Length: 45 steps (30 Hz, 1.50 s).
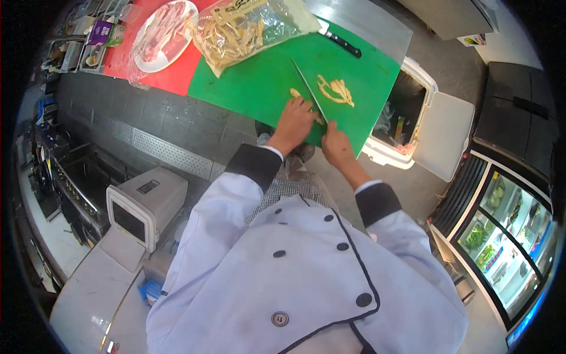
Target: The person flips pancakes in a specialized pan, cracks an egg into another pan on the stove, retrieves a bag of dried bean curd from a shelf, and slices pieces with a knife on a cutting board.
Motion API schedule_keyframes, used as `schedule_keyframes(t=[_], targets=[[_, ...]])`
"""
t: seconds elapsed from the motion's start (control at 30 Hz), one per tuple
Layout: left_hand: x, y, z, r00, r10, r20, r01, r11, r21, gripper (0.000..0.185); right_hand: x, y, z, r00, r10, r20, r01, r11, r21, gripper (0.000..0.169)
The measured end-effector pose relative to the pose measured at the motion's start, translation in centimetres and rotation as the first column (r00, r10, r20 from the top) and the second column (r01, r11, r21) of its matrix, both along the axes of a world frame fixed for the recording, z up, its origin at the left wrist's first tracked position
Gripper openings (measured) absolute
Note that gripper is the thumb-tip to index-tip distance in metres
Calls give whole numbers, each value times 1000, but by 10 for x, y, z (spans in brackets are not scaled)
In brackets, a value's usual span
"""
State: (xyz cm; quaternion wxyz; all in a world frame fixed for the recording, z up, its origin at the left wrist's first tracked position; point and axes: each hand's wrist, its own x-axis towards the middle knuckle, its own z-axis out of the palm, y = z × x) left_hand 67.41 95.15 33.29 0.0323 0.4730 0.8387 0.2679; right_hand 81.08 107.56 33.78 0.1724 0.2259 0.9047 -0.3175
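Note:
On a green cutting board (265,66), my right hand (338,144) grips a kitchen knife (307,86), its blade pointing away from me. My left hand (297,121) presses a pale yellow food piece (295,93) against the board, just left of the blade; its fingers partly hide the piece. To the right of the blade lies a small pile of cut yellowish strips (337,90). A clear plastic bag of similar strips (234,33) rests across the board's far left part. A second knife with a black handle (342,44) lies near the far edge, its blade partly under the bag.
Left of the green board, a white plate (157,66) of sliced raw meat (168,26) sits on a red board (177,82). An open white waste bin (389,152) stands right of the counter. A glass-door refrigerator (499,239) is at the lower right, another bin (150,203) at the left.

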Motion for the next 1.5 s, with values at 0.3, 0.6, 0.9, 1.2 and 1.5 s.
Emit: schedule_keyframes(t=[0.3, 0.6, 0.9, 1.2, 1.5], targets=[[-10, -1, -1, 998, 5, 57, -4, 1000, -15, 9, 6, 6, 47, 995, 14, 94, -16, 1000, 10, 27], [-12, 0, -6, 999, -10, 44, 8, 999, 52, 9, 26, -15, 36, 996, -33, 83, 35, 999, -25, 32], [-47, -2, -12, 999, -34, 25, 35, 999, -37, 12, -25, -8, 10, 1000, 2, -23, -2, 1000, -29, 49], [-47, 1, -19, 1000, -28, -6, 28, 1000, -11, 11, -25, -12, -3, 999, -38, -32, 38, 999, -13, 28], [-44, -9, -7, 997, -31, 69, 32, 999, -6, 11, -42, -7, -10, 992, -17, -125, 12, 999, -38, 28]])
